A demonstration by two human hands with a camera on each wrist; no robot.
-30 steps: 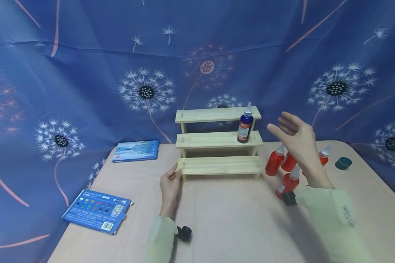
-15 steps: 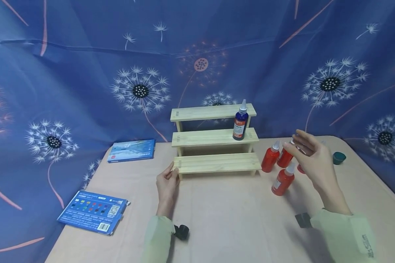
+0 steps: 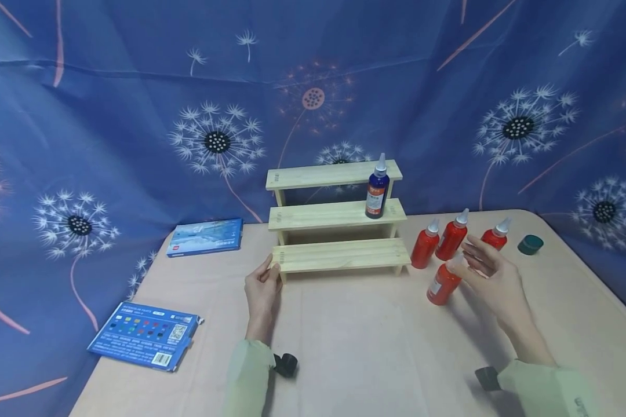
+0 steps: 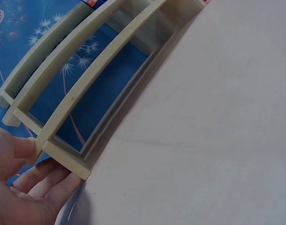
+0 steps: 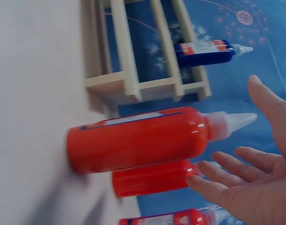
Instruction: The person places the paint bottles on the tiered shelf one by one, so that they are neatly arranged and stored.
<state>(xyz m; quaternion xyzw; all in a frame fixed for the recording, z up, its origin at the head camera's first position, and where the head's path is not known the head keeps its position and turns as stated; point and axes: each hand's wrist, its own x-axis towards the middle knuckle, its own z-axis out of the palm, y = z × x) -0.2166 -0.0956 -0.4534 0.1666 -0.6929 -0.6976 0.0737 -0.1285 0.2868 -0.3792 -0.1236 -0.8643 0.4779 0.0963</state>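
A three-tier wooden shelf (image 3: 339, 255) stands at the back of the table. My left hand (image 3: 261, 289) holds its lower left end, with the thumb and fingers (image 4: 54, 183) on either side of the wood in the left wrist view. On the middle tier, toward the right, a dark blue squeeze bottle (image 3: 375, 194) stands upright. To the right of the shelf are several red squeeze bottles with pointed tips. My right hand (image 3: 492, 284) is beside the nearest red bottle (image 5: 138, 140), its fingers spread near the tip and apart from it in the right wrist view.
Other red bottles, such as one by the shelf (image 3: 425, 249), stand close behind the nearest one. A small dark green pot (image 3: 530, 244) sits at the far right. Two blue boxes (image 3: 204, 237) lie on the left side. A blue dandelion-print cloth (image 3: 313, 52) hangs behind.
My right hand has come down from above the red bottles to the nearest one. The left hand stays on the shelf end. The head view has shifted slightly.
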